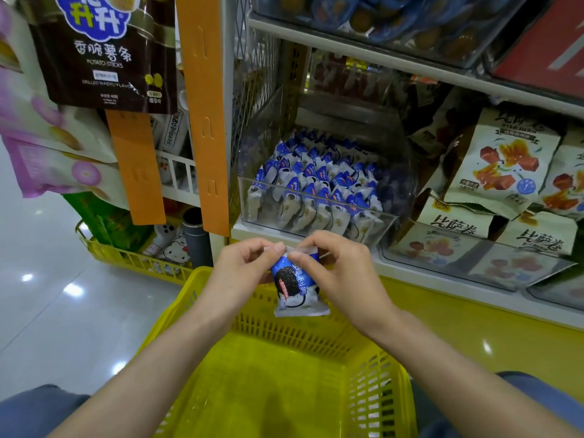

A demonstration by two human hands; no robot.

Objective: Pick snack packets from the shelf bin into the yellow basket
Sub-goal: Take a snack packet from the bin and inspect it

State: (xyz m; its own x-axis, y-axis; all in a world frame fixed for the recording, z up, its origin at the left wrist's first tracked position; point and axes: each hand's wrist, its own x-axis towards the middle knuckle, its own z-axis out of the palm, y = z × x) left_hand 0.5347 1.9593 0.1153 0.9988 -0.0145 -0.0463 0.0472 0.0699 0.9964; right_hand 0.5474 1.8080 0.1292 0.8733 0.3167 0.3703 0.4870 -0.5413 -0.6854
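While both hands pinch its top seal, left hand (249,267) and right hand (331,267), the packet (295,284) hangs at frame centre over the basket (316,336), likely for dropping; the bin (316,213) above holds more.

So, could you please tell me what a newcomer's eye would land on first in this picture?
The blue-and-white cookie packet stands out at the centre, pinched by its top seal between the left hand and the right hand. Right under it sits the bright yellow basket, and behind it the clear shelf bin full of matching packets.
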